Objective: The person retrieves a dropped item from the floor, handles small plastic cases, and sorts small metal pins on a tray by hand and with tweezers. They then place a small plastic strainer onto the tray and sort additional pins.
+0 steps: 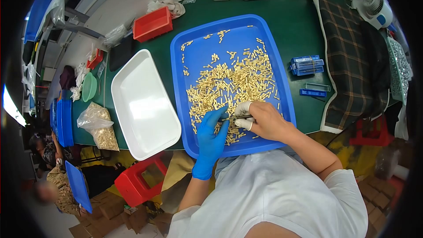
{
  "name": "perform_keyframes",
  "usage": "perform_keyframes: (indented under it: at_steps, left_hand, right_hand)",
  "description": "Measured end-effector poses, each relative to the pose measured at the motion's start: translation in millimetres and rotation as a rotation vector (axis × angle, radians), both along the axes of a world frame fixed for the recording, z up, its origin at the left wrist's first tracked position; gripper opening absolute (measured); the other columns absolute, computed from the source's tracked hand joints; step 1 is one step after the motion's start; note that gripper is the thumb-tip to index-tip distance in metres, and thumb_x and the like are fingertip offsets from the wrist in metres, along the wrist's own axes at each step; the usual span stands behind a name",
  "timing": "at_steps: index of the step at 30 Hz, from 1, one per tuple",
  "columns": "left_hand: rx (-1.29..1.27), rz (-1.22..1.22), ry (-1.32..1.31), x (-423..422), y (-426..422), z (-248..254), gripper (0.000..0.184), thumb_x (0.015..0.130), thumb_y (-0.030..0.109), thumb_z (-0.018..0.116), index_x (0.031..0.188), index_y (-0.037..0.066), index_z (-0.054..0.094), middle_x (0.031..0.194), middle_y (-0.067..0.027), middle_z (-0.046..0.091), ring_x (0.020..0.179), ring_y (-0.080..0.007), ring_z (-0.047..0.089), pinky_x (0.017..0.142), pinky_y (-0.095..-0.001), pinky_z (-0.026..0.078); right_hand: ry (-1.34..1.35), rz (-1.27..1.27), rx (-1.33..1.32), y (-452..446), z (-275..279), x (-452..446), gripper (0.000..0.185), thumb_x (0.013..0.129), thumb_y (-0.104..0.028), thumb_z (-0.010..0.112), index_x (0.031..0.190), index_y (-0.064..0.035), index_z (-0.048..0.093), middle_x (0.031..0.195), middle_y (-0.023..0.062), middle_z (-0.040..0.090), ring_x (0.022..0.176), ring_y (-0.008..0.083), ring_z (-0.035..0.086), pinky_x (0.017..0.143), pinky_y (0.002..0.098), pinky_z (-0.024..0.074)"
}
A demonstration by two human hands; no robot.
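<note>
A large blue tray (178, 92) holds a wide heap of small brass-coloured pins (246, 77). Over the tray's near part, my left hand (211, 134), in a blue glove, has its thumb and forefinger together at the tip of a thin dark tool (240, 117). Whether a small part sits between those fingertips is too small to tell. My right hand (264, 121) has white covers on some fingertips and pinches the dark tool from the right.
A white tray (145, 105) stands left of the blue one, with a bag of brass pieces (105, 134) beyond it. A red bin (153, 24) is at the back. Blue boxes (307, 65) lie right. Two people (61, 185) are at the far left, near a red stool (132, 185).
</note>
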State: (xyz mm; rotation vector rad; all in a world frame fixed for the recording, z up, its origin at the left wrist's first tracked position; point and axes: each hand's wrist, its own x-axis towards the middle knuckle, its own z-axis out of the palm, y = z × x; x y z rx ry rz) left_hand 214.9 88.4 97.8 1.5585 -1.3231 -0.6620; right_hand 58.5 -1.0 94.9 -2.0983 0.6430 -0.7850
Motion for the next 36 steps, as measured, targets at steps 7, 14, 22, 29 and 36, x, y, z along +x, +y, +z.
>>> perform_keyframes:
  at_steps: [7, 14, 22, 29, 36]
  left_hand:
    - [-0.041, -0.01, -0.042, -3.8, -0.2, 0.3, 0.037, 0.076, -0.01, 0.06, 0.111, 0.003, 0.06, 0.092, -0.0068, 0.059, 0.084, -0.0165, 0.058, 0.076, -0.0268, 0.046]
    - [-0.058, 0.03, -0.133, -8.6, -2.4, 0.4, 0.036, 0.076, -0.009, 0.061, 0.11, 0.003, 0.061, 0.092, -0.0076, 0.059, 0.084, -0.0178, 0.058, 0.076, -0.0275, 0.046]
    - [-0.022, 0.004, -0.108, -4.4, 0.1, -1.1, 0.038, 0.076, -0.01, 0.06, 0.112, 0.003, 0.06, 0.092, -0.0073, 0.059, 0.086, -0.0169, 0.058, 0.078, -0.0274, 0.046]
    - [0.053, 0.071, 0.583, 8.7, 3.8, -5.3, 0.04, 0.079, -0.011, 0.056, 0.117, 0.0, 0.055, 0.095, -0.0076, 0.059, 0.09, -0.0182, 0.058, 0.084, -0.0287, 0.045]
    - [-0.006, -0.034, 0.896, 15.2, 2.1, -7.1, 0.04, 0.08, -0.01, 0.054, 0.119, -0.001, 0.052, 0.098, -0.0088, 0.059, 0.093, -0.0194, 0.058, 0.088, -0.0309, 0.044]
  right_hand:
    - [0.088, 0.041, -0.043, -2.8, -6.1, -6.5, 0.016, 0.08, -0.018, 0.066, 0.084, -0.0035, 0.06, 0.073, 0.013, 0.058, 0.068, 0.0322, 0.056, 0.059, 0.0411, 0.0442]
    - [0.054, 0.022, 0.013, -2.1, 0.6, -3.2, 0.014, 0.079, -0.016, 0.066, 0.082, -0.0026, 0.062, 0.073, 0.013, 0.057, 0.068, 0.0318, 0.056, 0.059, 0.0416, 0.0444]
    - [0.129, 0.021, -0.035, -3.7, -6.0, -7.4, 0.015, 0.081, -0.016, 0.064, 0.085, -0.0022, 0.062, 0.074, 0.0135, 0.059, 0.069, 0.031, 0.058, 0.06, 0.0399, 0.0457]
    - [-0.153, -0.088, 0.051, -7.4, -0.9, -9.9, 0.012, 0.083, -0.011, 0.063, 0.09, -0.0017, 0.06, 0.079, 0.0106, 0.059, 0.07, 0.0245, 0.059, 0.061, 0.0321, 0.0463]
    - [-0.165, -0.042, 0.099, -5.8, 7.1, -8.2, 0.014, 0.08, -0.007, 0.065, 0.093, -0.0029, 0.058, 0.08, 0.0084, 0.057, 0.069, 0.021, 0.057, 0.06, 0.0305, 0.0455]
